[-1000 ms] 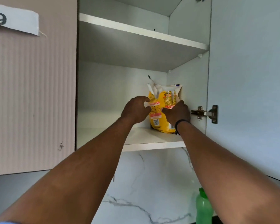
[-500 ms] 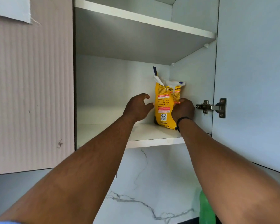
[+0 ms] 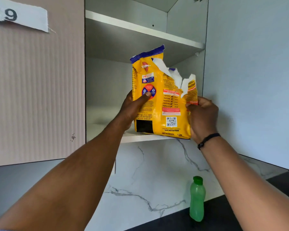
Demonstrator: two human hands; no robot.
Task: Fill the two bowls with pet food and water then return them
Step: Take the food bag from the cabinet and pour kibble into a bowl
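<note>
Hands, left [image 3: 132,107] and right [image 3: 202,117], now grip the torn yellow plastic dog-food bag [image 3: 163,97], lifted off the white cupboard shelf [image 3: 140,139]; pouring comes next.

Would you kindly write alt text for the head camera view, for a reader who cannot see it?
Two bare hands hold a torn-open yellow pet food bag in front of an open wall cabinet, the left hand gripping its left edge and the right hand its right edge. A green bottle stands on the dark counter below.

Open white wall cabinet [image 3: 107,90] above a marble-veined backsplash [image 3: 157,172] and dark counter [image 3: 223,219].
</note>
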